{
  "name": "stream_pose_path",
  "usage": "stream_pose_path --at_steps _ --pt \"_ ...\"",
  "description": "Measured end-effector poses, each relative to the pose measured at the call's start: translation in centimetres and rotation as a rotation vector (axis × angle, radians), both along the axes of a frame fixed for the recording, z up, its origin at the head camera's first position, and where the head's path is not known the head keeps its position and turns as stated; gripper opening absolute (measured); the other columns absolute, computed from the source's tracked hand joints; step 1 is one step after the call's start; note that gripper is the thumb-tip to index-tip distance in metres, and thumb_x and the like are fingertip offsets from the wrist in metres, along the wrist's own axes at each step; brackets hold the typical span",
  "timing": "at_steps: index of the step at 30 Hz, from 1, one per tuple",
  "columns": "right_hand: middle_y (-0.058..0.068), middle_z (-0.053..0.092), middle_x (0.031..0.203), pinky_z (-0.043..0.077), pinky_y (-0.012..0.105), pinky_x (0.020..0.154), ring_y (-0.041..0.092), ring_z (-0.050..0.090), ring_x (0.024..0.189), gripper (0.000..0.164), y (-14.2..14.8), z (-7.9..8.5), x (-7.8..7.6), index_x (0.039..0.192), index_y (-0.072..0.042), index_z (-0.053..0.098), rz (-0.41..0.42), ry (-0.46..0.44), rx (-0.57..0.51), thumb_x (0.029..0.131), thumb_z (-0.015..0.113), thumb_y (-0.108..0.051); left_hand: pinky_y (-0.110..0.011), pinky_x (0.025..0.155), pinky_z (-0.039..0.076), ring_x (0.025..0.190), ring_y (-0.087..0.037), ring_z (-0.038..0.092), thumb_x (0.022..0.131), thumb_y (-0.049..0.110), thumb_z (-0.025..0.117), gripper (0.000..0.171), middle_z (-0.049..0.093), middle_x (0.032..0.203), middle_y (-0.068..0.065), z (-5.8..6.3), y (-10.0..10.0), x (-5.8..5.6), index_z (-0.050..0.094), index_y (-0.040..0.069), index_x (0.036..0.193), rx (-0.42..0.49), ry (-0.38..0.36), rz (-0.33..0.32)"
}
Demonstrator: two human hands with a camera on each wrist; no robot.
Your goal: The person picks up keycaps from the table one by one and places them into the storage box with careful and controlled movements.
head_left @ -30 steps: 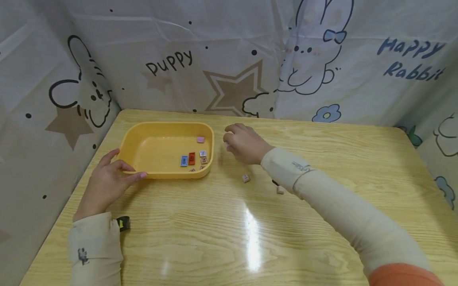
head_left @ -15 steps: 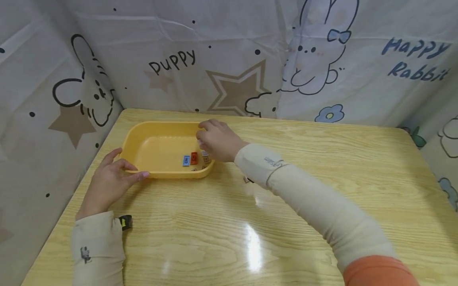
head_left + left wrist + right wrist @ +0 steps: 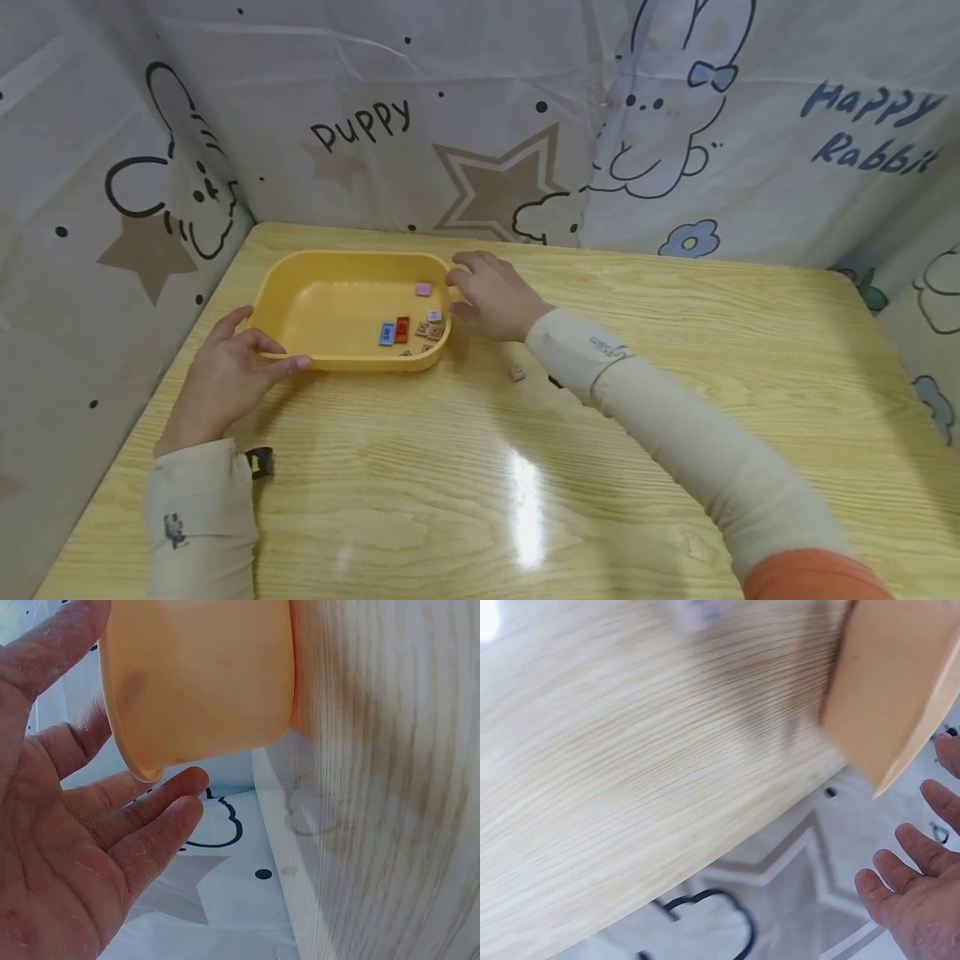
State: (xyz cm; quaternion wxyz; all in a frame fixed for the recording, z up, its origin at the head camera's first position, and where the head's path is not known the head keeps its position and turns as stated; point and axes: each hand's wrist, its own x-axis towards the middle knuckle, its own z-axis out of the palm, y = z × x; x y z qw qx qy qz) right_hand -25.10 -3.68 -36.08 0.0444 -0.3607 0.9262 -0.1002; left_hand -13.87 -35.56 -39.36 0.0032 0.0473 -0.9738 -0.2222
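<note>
A yellow plastic tray (image 3: 356, 364) stands at the left on the table. My left hand (image 3: 225, 379) grips its near left corner, with the thumb along the front rim and fingers over the left rim. Small tiles lie toward the tray's right end: a pink tile (image 3: 423, 289), a blue tile (image 3: 386, 334), a red tile (image 3: 402, 329), a white tile (image 3: 434, 316) and several tan tiles (image 3: 435, 332). My right hand (image 3: 495, 298) is beside the right rim. Its fingers are spread and relaxed with nothing between them, as the right wrist view shows.
One small tan tile (image 3: 517, 372) lies on the wooden table (image 3: 420, 483) right of the tray. A dark thing (image 3: 556, 382), partly behind the right sleeve, shows near it. Printed cloth (image 3: 480, 100) walls the table's back and left sides.
My right hand reached left over the tray's right end, then drew back to the right with loosened fingers. One more tan tile now lies in the tray. The left hand keeps its grip.
</note>
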Motion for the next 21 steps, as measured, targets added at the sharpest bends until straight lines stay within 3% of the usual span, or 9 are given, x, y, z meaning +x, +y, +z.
stream_pose_path --at_steps 12,18,21 --pt "0.018 0.047 0.143 0.043 0.054 0.108 0.036 0.042 0.136 0.033 4.5 -1.4 0.9 0.121 -0.006 0.061 -0.024 -0.012 0.009 0.094 0.061 -0.025 -0.067 0.113 0.021 0.147 -0.041 0.016 0.081 0.059 0.065 0.064 0.023 0.155 -0.028 0.0 -0.1 0.4 0.064 -0.003 0.094 0.026 -0.032 0.03" --pt "0.019 0.049 0.142 0.043 0.055 0.107 0.039 0.044 0.134 0.035 6.6 -3.1 2.0 0.123 -0.005 0.06 0.0 -0.082 0.015 0.093 0.06 -0.023 -0.068 0.112 0.021 0.147 -0.041 0.016 0.081 0.06 0.064 0.064 0.02 0.157 -0.026 -0.1 0.1 0.3 0.064 -0.002 0.094 0.024 -0.035 0.037" --pt "0.018 0.047 0.143 0.04 0.055 0.11 0.038 0.042 0.136 0.041 7.7 -4.0 2.7 0.125 -0.006 0.058 0.008 -0.132 0.006 0.092 0.06 -0.03 -0.067 0.112 0.023 0.146 -0.041 0.018 0.082 0.058 0.065 0.062 0.023 0.155 -0.027 -0.1 0.2 0.2 0.064 -0.004 0.093 0.022 -0.016 0.019"
